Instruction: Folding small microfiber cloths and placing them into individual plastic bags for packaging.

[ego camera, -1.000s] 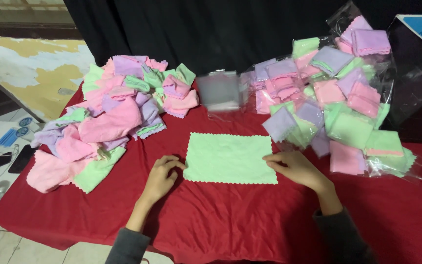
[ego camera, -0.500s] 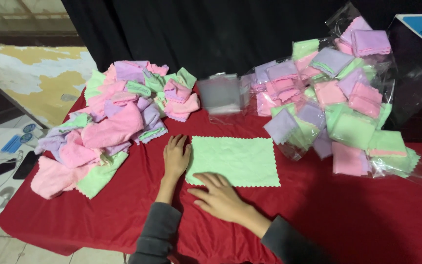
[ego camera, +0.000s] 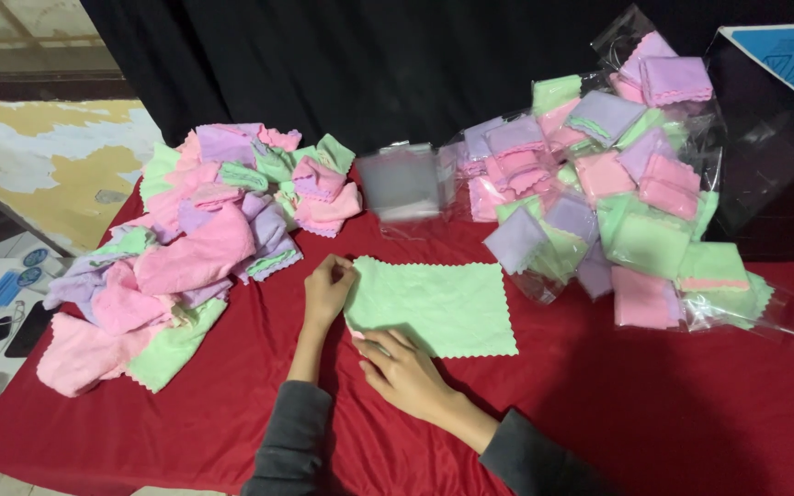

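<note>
A light green cloth (ego camera: 438, 303) with scalloped edges lies flat on the red tablecloth (ego camera: 599, 404). My left hand (ego camera: 326, 289) pinches its upper left corner. My right hand (ego camera: 402, 367) grips its lower left corner, fingers curled over the edge. Both arms wear dark grey sleeves.
A loose heap of pink, purple and green cloths (ego camera: 186, 248) lies on the left. Folded cloths in clear bags (ego camera: 618, 193) are stacked on the right. A stack of clear plastic bags (ego camera: 402, 179) sits at the back centre. A black drape hangs behind.
My right hand has crossed from the cloth's right edge to its lower left corner. My left hand has moved up to the upper left corner. The left edge is now gripped.
</note>
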